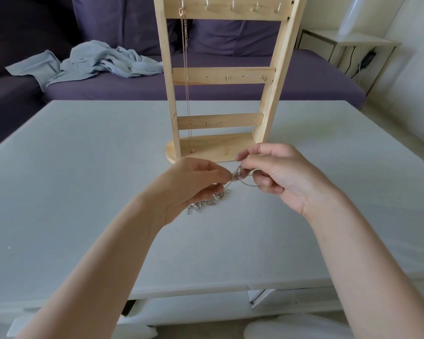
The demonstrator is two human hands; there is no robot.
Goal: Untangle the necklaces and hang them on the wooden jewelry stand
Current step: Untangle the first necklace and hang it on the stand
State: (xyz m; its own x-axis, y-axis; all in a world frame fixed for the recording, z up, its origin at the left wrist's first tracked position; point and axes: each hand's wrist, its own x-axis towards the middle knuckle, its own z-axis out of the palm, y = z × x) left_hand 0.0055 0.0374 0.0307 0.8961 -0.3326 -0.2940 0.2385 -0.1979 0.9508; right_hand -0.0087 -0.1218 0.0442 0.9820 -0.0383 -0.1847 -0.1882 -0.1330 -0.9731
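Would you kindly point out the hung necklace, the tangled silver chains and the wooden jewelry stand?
hung necklace (186, 69), head view, mid chain.
tangled silver chains (207, 204), head view, clump on the table.
wooden jewelry stand (220, 75), head view, middle crossbar.

A pale grey table (83, 192) bears the wooden jewelry stand (220, 77).

I have both forearms reaching forward, bare, converging toward the middle. My left hand (194, 185) is turned back-up, fingers curled, thumb and fingertips pinching together at its right side. My right hand (277, 174) faces it, palm toward me, index finger extended above, the other fingers curled in, pinching too.
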